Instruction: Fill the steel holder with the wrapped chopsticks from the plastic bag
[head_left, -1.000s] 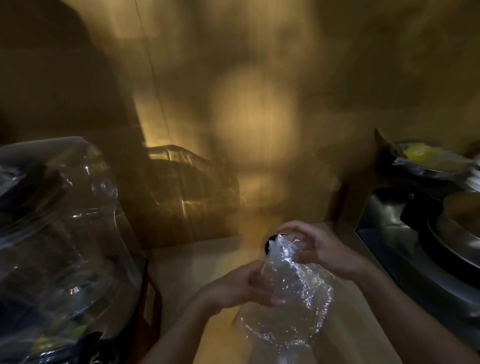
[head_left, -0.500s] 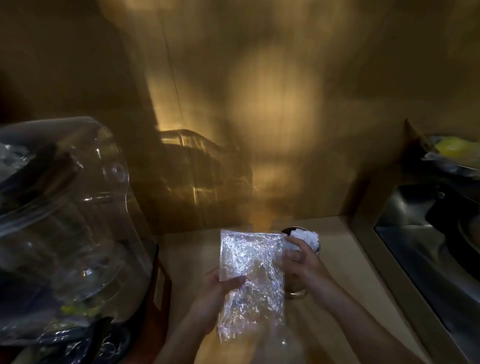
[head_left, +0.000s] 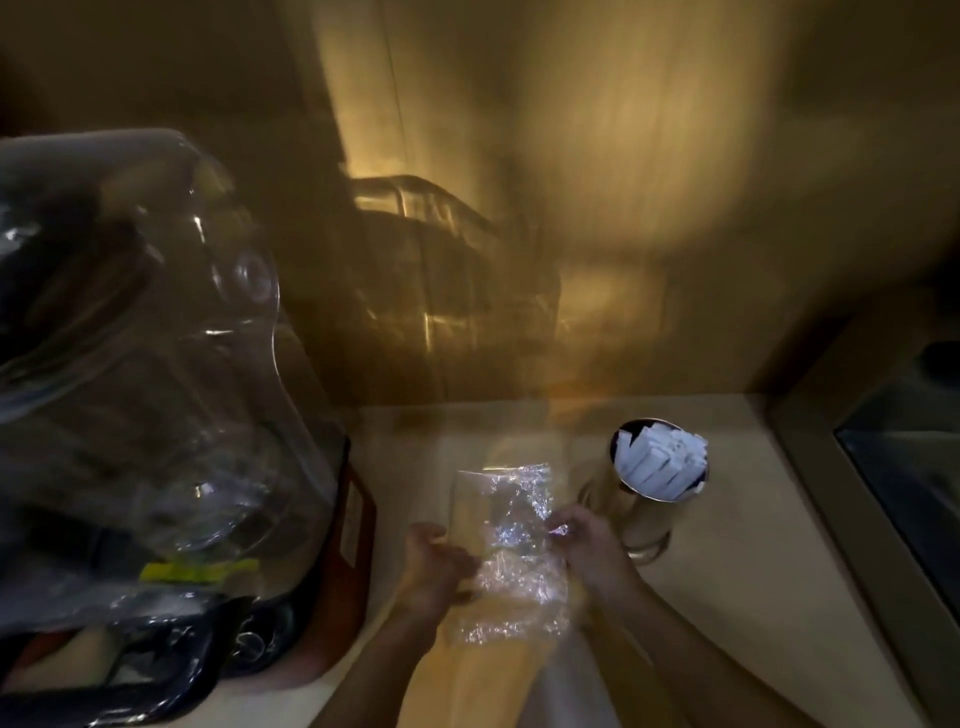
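Nearest, at the bottom edge: two bare forearms reaching up over a pale counter (head_left: 753, 597). Between them, a crumpled clear plastic bag (head_left: 511, 551), held flat above the counter, glinting, nothing white visible inside. Left hand (head_left: 434, 564) at the bag's left edge, fingers curled closed on the plastic. Right hand (head_left: 587, 545) at the bag's right edge, fingertips pinched together on the film. Just beyond the right hand and to its right, apart from it: the steel holder (head_left: 639, 519), upright on the counter, packed with white wrapped chopsticks (head_left: 660, 460), their ends leaning to the right above the rim. To the left, beside the left forearm: a large clear plastic dome (head_left: 156, 364) over dark, cluttered items. Far right: a dark recessed edge, blurred. Furthest back: a brown wall (head_left: 649, 182), warmly lit, with a dim reflection of the dome.
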